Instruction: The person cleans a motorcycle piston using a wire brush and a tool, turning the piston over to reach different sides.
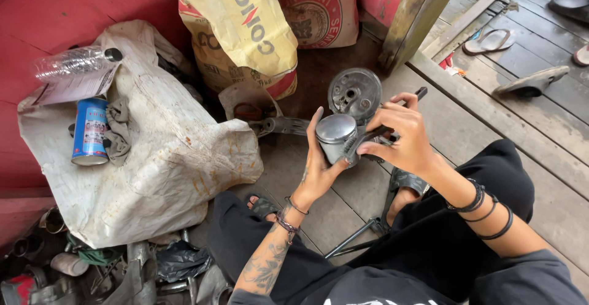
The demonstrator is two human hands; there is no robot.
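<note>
In the head view, the person sat on a wooden plank floor (466, 133) in black clothing, both forearms raised over the lap. The left hand (319, 170) cupped a grey metal piston (336, 134) from the side, palm against its skirt and fingers standing upright along it, so its grip was closed around the piston. The piston was held in the air just above the floor, between the two hands, its flat crown facing up toward the camera. The right hand (402, 134) came in from the other side, its grip pinched narrow on a dark slim tool (392, 121) whose tip rested against the piston's side; whether the tool was a screwdriver or a pick could not be told. Just behind the piston, a round grey metal cover (354, 93) with holes stood tilted on the floor. To the left lay a stained white sack (165, 164), and on it a blue spray can (89, 131) just beside a grey rag (119, 127), with a clear plastic bottle (73, 63) farther up. A yellow paper sack (239, 29) leaned against the red wall (55, 11) behind. Mixed metal scrap (123, 274) lay in the lower left corner. Well apart, at the upper right, sandals (532, 81) rested on the darker boards.
</note>
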